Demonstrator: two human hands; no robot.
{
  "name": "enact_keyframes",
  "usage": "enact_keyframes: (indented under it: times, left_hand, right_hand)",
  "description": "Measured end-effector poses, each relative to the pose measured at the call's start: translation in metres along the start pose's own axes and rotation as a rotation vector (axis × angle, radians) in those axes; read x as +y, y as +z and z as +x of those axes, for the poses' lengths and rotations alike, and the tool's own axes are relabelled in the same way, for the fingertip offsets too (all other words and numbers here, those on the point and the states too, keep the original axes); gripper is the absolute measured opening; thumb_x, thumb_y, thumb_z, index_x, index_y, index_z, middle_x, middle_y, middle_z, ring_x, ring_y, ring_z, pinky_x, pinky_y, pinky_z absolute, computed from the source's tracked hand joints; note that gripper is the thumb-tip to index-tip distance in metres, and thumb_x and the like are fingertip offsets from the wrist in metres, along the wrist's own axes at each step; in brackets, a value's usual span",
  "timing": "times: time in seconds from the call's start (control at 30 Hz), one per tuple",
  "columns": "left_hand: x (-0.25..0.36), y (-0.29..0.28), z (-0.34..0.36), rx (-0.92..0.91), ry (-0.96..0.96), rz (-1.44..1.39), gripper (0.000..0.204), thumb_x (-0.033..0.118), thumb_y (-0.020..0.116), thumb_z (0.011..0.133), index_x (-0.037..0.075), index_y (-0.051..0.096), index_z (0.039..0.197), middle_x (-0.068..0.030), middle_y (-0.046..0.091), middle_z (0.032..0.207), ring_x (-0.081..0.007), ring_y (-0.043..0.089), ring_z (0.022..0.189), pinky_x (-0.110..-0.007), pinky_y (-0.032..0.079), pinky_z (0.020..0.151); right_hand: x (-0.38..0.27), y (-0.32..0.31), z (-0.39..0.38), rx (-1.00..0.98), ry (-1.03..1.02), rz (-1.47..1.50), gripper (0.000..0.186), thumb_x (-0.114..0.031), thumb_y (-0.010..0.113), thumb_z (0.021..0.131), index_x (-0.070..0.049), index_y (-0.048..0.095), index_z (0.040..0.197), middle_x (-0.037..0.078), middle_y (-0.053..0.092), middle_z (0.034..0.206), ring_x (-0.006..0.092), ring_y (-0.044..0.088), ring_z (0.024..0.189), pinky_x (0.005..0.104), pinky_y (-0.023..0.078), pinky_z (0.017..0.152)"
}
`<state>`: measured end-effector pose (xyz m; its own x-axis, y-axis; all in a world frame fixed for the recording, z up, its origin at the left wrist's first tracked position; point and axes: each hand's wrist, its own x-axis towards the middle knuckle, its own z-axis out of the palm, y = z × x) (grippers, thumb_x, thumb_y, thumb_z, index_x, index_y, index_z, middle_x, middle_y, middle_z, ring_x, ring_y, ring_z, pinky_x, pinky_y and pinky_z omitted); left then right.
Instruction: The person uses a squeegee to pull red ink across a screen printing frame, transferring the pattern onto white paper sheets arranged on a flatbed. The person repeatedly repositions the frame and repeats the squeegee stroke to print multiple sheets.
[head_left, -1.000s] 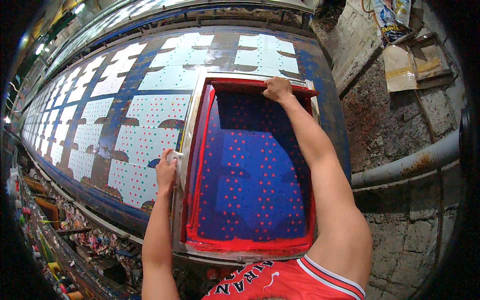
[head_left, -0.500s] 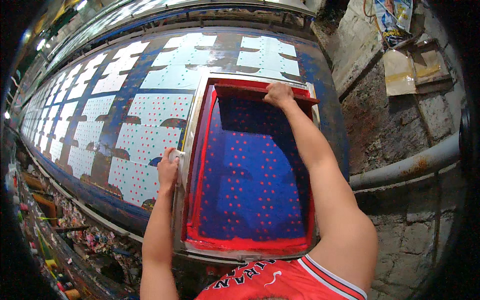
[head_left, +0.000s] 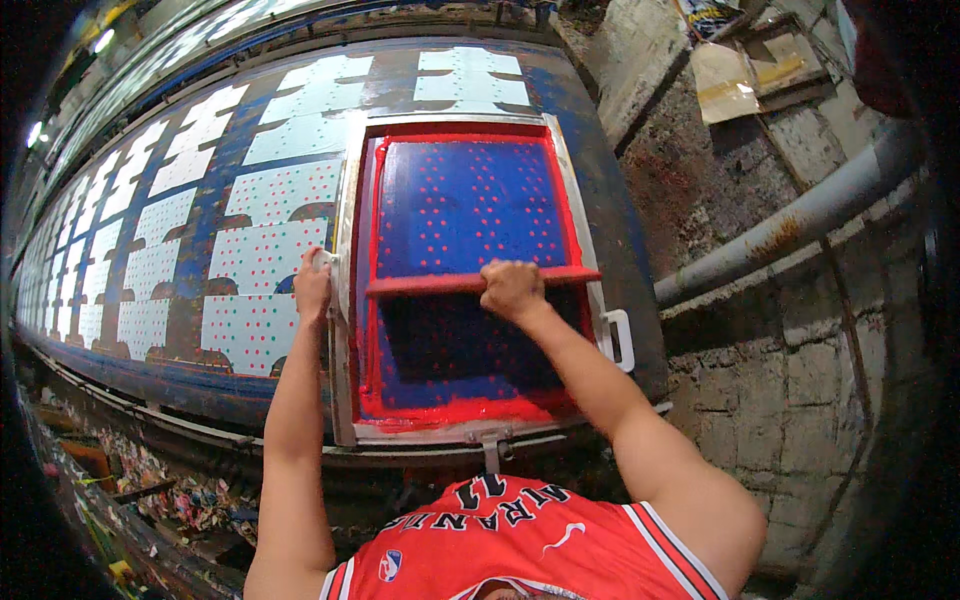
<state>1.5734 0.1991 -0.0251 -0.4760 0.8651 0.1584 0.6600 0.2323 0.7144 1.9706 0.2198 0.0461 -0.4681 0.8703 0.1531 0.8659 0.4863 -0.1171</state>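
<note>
Squeegee (head_left: 420,286) lies crosswise over the screen (head_left: 470,210), partway between its far and near ends, long axis running left to right across the longer run of the frame (head_left: 347,220). The right hand (head_left: 513,290) is clenched around it a little right of its middle; the left hand (head_left: 313,288), just beyond its left end and apart from it, grasps a white handle (head_left: 324,259) on the frame's left side. The bar is straight, narrow and red, casting a dark shadow toward the person. Beneath is smooth blue mesh with rows of red dots, bordered by wet-looking red paint (head_left: 470,412); the frame is pale, metallic and straight-railed. A looped white handle (head_left: 624,340) projects at right. Leftward, flat pale cloth pieces (head_left: 265,250) with curved cutouts and dots line the worn, blue-stained table (head_left: 610,200). Rightward, a rust-patched grey pipe (head_left: 790,230) crosses rough masonry.
</note>
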Motion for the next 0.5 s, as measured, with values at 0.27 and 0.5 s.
enact_keyframes:
  times: [0.27,0.5]
  left_hand:
    - [-0.001,0.001,0.004,-0.056,-0.011,0.051,0.049,0.022,0.063,0.091,0.011,0.056,0.139,-0.0239,0.069,0.121,-0.0442,0.066,0.112,-0.048,0.051,0.097]
    - [-0.006,0.002,0.007,-0.071,-0.006,0.068,0.049,0.021,0.063,0.091,0.011,0.058,0.139,-0.0217,0.067,0.128,-0.0424,0.067,0.113,-0.047,0.052,0.098]
  right_hand:
    - [-0.073,-0.015,-0.166,0.054,-0.004,0.067,0.019,-0.02,0.065,0.065,-0.008,0.067,0.079,0.012,0.069,0.082,0.0323,0.071,0.074,0.0439,0.059,0.066]
    - [-0.106,-0.023,-0.235,0.092,0.022,0.172,0.032,-0.014,0.071,0.061,-0.006,0.064,0.091,0.009,0.067,0.092,0.0299,0.07,0.086,0.0419,0.059,0.075]
